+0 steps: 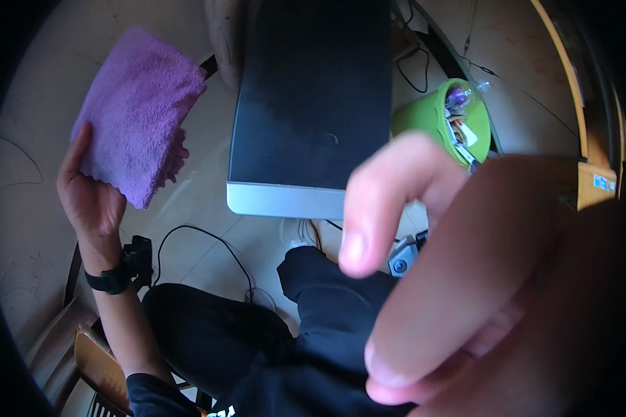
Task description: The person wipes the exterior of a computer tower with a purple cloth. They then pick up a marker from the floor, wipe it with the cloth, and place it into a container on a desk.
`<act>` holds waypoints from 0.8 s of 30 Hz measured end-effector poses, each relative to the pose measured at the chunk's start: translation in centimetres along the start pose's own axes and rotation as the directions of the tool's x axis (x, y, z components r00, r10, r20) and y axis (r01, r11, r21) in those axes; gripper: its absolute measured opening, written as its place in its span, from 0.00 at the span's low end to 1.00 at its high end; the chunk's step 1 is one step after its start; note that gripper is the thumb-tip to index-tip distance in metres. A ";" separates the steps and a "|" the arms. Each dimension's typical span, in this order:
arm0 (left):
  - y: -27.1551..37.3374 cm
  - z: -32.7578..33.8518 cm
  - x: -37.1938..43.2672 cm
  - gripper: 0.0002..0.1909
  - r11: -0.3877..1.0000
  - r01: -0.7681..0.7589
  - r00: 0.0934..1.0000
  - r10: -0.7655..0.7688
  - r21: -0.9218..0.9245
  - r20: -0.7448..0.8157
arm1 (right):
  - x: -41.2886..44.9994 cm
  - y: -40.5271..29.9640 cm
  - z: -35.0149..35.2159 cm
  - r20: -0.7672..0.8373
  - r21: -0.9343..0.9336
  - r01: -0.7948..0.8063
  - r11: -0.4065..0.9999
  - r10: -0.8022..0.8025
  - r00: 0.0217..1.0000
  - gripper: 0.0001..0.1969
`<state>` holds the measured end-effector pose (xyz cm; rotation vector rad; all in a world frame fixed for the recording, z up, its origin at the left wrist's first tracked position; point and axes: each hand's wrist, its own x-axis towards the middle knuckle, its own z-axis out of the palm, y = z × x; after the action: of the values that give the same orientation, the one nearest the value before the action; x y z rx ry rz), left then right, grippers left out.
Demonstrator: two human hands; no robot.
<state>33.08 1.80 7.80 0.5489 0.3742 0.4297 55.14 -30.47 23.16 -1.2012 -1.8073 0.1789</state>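
My left hand (94, 195) holds up a folded purple terry cloth (141, 109) at the upper left, with the thumb on its near face. A strap with a small black device (138, 260) goes round my left wrist. Large and blurred, my right hand (448, 260) is close to the camera, its fingers curled; no object shows between them, though part of the palm is hidden. Beyond it, in the centre, is a dark flat top with a silver front edge (281, 200), probably a computer case. It bears a faint smudge.
A green bin (422, 117) with litter stands right of the dark case. A small grey camera-like device (404, 258) lies near my right hand. Black cables (203, 233) run over the tiled floor. A wooden chair (96, 365) is at the lower left, and wooden furniture (594, 185) at the right.
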 end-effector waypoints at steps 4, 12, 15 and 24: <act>-1.5 -3.1 0.5 0.28 0.989 -0.038 0.998 0.031 -0.141 -0.055 | 0.5 1.6 1.2 0.091 0.100 -0.028 0.995 0.019 0.996 0.23; -6.5 -4.3 6.4 0.29 0.989 -0.008 1.000 0.007 -0.146 -0.007 | 0.0 11.2 3.2 -0.046 -0.240 -0.475 0.847 0.478 0.877 0.19; -8.5 -0.7 8.8 0.27 0.842 -0.066 0.955 -0.101 0.535 0.278 | -1.1 16.5 2.6 -0.125 -0.469 -0.513 0.719 0.521 0.844 0.19; -12.4 4.6 23.2 0.27 0.560 -0.709 0.700 0.485 0.429 0.523 | -0.9 19.7 4.3 -0.047 -0.623 -0.510 0.592 0.623 0.781 0.34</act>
<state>58.35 1.59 -0.80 1.4054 -0.0677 0.8880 64.81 -19.62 9.22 -2.3055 -1.5966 0.0590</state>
